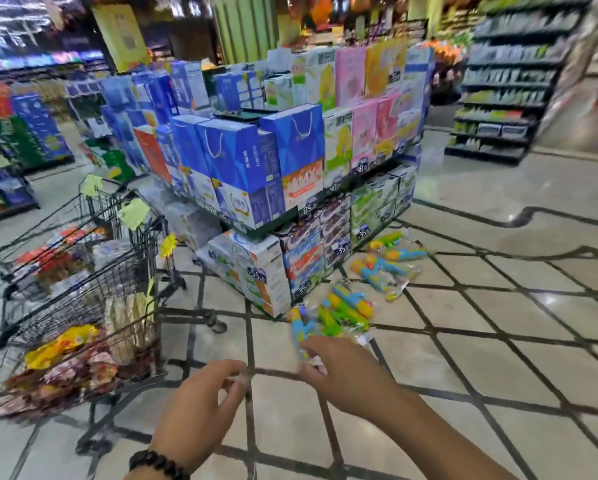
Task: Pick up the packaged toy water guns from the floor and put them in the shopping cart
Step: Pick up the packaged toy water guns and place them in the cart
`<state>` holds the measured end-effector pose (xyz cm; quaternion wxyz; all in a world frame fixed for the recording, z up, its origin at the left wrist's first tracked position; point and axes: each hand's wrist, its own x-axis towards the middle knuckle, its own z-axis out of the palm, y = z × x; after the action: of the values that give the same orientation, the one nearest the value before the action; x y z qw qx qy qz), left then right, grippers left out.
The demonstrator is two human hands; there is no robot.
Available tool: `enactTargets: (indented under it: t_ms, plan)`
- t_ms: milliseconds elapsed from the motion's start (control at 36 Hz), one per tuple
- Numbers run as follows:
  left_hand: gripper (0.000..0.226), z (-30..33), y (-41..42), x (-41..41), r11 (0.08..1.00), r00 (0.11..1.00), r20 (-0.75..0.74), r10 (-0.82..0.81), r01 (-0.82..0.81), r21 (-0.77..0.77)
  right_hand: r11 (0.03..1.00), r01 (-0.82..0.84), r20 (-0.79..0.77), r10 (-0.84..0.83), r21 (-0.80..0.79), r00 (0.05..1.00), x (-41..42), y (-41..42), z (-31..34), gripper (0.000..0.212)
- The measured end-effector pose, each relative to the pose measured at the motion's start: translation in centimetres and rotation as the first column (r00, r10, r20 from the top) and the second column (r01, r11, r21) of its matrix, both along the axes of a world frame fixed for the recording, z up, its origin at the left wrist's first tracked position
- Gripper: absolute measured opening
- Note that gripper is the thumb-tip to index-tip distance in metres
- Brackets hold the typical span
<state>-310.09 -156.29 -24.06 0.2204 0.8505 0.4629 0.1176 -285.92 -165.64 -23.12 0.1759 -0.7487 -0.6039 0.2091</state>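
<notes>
Several packaged toy water guns lie on the tiled floor beside a box display: a green, yellow and blue group [347, 311], a blue and orange pair [380, 271] and more behind them [396, 249]. My right hand [339, 372] grips one clear pack holding a blue and yellow water gun [299, 329], which sticks up from my fingers. My left hand [204, 410] is close beside it, and its fingertips pinch what looks like the clear edge of the same pack. The black wire shopping cart [145, 271] stands to my left. The whole picture is blurred.
The cart holds snack bags, yellow and red ones among them [65, 355]. A second cart [48, 237] stands behind it. A tall display of stacked boxes [256, 188] rises straight ahead. Shelving [505, 98] lines the far right, with bare tiled floor to its near side.
</notes>
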Motion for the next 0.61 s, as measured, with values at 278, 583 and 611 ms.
enactTargets:
  t_ms: [278, 583, 611]
  plan:
    - [0.01, -1.4, 12.3, 7.6, 0.989, 0.989, 0.016, -0.144, 0.144, -0.025, 0.983, 0.181, 0.049, -0.18, -0.014, 0.982, 5.5, 7.3, 0.0, 0.044]
    - [0.016, -1.5, 26.4, 17.1, 0.943, 0.939, 0.091, -0.332, 0.328, 0.049, 0.916, 0.4, 0.033, -0.401, 0.027, 0.916, 10.5, 15.2, 0.4, 0.047]
    - [0.015, -1.5, 27.0, 18.1, 0.938, 0.933, 0.097, -0.346, 0.342, 0.054, 0.911, 0.411, 0.037, -0.412, 0.021, 0.91, 11.1, 15.4, 0.2, 0.046]
